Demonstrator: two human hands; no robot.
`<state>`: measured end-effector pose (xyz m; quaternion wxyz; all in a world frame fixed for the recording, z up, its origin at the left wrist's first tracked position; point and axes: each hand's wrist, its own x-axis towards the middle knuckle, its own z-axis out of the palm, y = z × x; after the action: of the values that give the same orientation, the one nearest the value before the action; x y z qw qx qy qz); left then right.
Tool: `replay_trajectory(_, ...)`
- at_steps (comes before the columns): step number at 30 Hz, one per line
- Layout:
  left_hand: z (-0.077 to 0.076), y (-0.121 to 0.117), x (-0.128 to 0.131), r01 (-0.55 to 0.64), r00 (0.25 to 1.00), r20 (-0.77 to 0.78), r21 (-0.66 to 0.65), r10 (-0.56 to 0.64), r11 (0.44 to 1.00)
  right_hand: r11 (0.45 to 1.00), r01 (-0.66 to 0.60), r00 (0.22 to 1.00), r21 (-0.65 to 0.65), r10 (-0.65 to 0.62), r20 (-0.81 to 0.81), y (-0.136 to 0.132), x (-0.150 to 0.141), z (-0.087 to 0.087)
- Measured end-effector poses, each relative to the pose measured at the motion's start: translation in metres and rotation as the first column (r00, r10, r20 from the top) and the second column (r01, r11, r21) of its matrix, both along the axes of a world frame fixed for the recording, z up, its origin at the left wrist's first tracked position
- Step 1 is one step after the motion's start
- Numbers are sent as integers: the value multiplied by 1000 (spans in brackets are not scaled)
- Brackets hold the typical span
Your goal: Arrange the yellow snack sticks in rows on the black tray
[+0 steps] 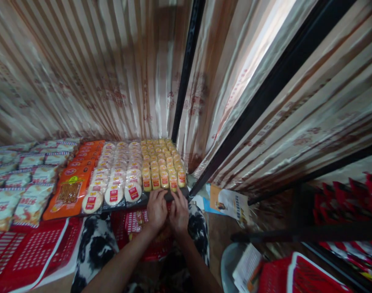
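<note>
I see my left hand (156,209) and right hand (179,211) side by side at the shelf edge (137,203), just below the yellow packets (163,175). Fingers curl at the front row; what they grip I cannot tell. I judge I'm straightening that row; next needs a gentle nudge inward.

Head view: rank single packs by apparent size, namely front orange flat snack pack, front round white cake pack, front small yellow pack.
Largest to smallest:
1. front orange flat snack pack
2. front round white cake pack
3. front small yellow pack, just beyond the left hand and right hand
All sit at similar nearness, so the order looks sound.
</note>
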<state>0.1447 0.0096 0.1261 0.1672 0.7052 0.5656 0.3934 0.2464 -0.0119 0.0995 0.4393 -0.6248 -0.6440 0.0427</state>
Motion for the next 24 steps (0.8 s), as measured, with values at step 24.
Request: replay_trajectory(24, -6, 52, -23, -49, 900, -408, 256, 153, 966, 995, 76, 957, 63, -91, 276, 82, -11, 19)
